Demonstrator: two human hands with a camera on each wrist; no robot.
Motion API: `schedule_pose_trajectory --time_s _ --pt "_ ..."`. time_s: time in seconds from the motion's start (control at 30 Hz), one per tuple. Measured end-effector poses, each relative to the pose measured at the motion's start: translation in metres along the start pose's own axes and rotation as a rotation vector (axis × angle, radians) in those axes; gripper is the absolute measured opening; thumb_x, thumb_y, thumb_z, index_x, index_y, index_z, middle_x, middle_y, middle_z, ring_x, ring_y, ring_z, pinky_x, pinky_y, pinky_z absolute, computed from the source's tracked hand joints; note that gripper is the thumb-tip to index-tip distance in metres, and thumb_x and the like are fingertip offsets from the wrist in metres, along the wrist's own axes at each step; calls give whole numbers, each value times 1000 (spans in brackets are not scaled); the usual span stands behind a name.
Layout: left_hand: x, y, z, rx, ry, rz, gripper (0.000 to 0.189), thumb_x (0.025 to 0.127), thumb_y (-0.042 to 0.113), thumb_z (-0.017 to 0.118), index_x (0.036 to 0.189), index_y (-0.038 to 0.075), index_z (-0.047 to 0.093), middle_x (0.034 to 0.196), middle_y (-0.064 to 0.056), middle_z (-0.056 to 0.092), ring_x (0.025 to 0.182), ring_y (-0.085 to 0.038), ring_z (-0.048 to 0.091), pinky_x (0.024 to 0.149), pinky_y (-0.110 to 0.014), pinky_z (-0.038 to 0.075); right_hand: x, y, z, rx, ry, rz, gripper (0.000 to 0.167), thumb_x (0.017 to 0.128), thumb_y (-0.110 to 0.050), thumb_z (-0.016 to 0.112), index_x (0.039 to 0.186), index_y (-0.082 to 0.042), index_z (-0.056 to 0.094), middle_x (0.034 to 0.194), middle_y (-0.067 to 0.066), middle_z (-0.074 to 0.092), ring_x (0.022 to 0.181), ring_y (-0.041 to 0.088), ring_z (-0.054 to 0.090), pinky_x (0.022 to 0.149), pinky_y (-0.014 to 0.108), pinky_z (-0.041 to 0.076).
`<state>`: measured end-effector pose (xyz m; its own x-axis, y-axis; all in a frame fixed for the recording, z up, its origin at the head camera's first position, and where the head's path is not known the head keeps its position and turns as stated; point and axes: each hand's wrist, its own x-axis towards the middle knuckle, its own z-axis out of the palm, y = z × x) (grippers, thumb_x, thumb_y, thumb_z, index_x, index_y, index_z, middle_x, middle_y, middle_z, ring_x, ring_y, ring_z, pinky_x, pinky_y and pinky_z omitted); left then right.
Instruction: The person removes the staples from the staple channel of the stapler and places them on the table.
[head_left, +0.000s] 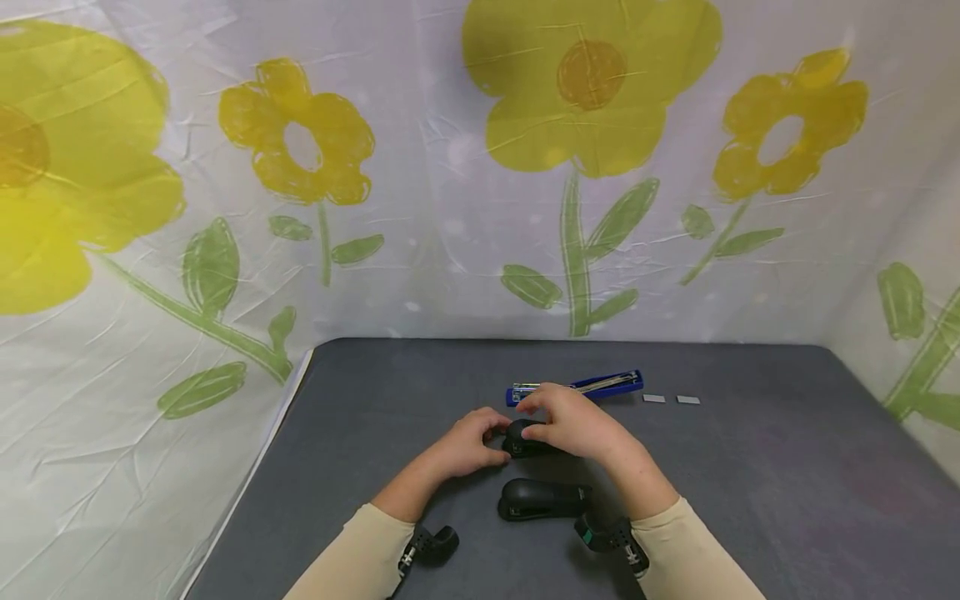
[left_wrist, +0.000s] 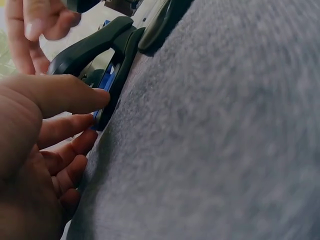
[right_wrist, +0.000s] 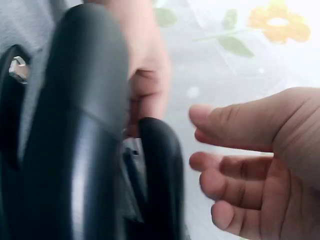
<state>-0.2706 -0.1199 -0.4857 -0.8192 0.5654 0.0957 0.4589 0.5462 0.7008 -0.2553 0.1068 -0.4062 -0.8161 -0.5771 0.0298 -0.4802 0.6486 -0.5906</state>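
A black stapler [head_left: 520, 447] lies between my two hands. At its left end my left hand [head_left: 467, 443] pinches the base, the thumb on the near side and the fingers on the far side, as the left wrist view shows. My right hand [head_left: 576, 419] hovers over the same stapler with its fingers apart; the right wrist view shows a gap between its fingertips [right_wrist: 212, 184] and the stapler's lever [right_wrist: 162, 175]. A second black stapler [head_left: 543, 499] lies nearer to me, untouched. Behind the hands is a long blue stapler [head_left: 618, 382], opened out, partly hidden by my right hand.
Two small silvery staple strips [head_left: 654, 398] lie right of the blue stapler. Everything is on a dark grey table [head_left: 750, 467]. A pale curtain [head_left: 420, 250] printed with yellow flowers hangs behind and beside the table.
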Motion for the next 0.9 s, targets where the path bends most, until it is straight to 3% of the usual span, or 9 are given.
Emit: schedule_pose_trajectory --time_s 0.07,0.27,0.43,0.6,0.9 --pt "1 0 2 32 10 -8 41 84 17 82 122 4 71 109 0 62 90 -17 50 83 -38 38 2 0 6 -45 -25 -18 35 96 -13 74 128 -2 70 124 12 64 109 29 63 89 46 51" --pt "-1 1 7 103 24 -3 28 88 16 81 113 7 72 110 -3 62 95 -21 50 85 -44 36 4 -4 24 -232 -8 -70 34 92 -11 77 126 -6 72 107 5 62 88 18 60 77 37 50" --pt "-3 6 9 127 27 -4 26 89 18 79 110 6 72 109 -5 63 97 -24 51 86 -45 37 4 -8 34 -359 19 -64 35 91 -13 79 126 -7 72 110 7 65 97 24 65 83 41 54" --pt "-3 8 10 141 39 -25 29 90 22 79 114 8 73 104 -1 62 95 -21 50 84 -42 36 4 -7 36 -349 40 -49 34 90 -13 80 124 -10 72 110 3 65 99 23 66 85 41 53" --pt "-2 9 10 175 42 -27 22 91 24 78 107 10 73 105 -1 62 95 -21 51 82 -40 37 1 -3 31 -217 84 -53 33 90 -9 79 122 -8 72 113 5 68 105 27 66 89 44 53"
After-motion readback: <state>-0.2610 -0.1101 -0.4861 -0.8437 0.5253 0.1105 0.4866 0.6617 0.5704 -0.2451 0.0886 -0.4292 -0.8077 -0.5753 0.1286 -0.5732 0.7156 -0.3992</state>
